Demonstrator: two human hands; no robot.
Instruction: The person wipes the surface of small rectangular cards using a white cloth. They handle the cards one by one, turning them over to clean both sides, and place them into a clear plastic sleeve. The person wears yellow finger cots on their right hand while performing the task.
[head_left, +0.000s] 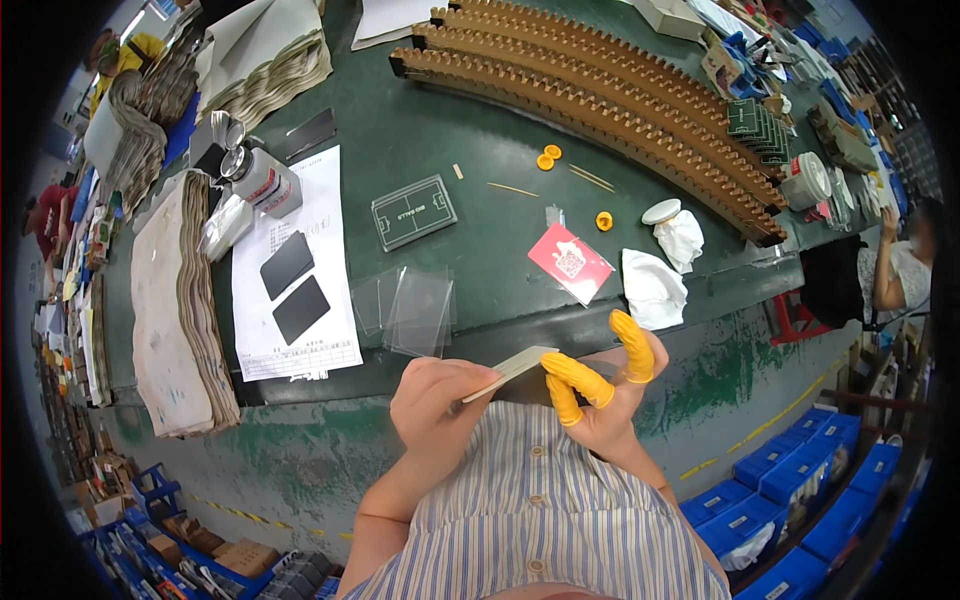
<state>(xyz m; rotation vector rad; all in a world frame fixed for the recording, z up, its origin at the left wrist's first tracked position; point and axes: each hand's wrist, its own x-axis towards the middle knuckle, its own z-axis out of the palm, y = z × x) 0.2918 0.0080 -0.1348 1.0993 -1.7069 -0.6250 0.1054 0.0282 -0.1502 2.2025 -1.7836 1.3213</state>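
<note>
Close to my striped shirt, my left hand (437, 402) pinches a thin, pale flat plate (515, 371), tilted and seen nearly edge-on. My right hand (607, 400) wears yellow finger cots. Two of its covered fingers reach the plate's right end, and another covered finger points up, apart from them; I cannot make out a grip. On the green table beyond lies a dark green plate (415, 213) with white lines like a playing field. Clear plastic sleeves (420, 308) lie at the table's near edge. A red and white card (570, 262) rests near crumpled white cloths (655, 288).
Long brown slotted racks (590, 110) cross the far side, with several green plates (757, 130) in the right end. Left are two black cards (301, 314) on a paper sheet (340, 345), a metal dispenser bottle (268, 183) and stacked brown sheets (170, 310). Another person sits far right.
</note>
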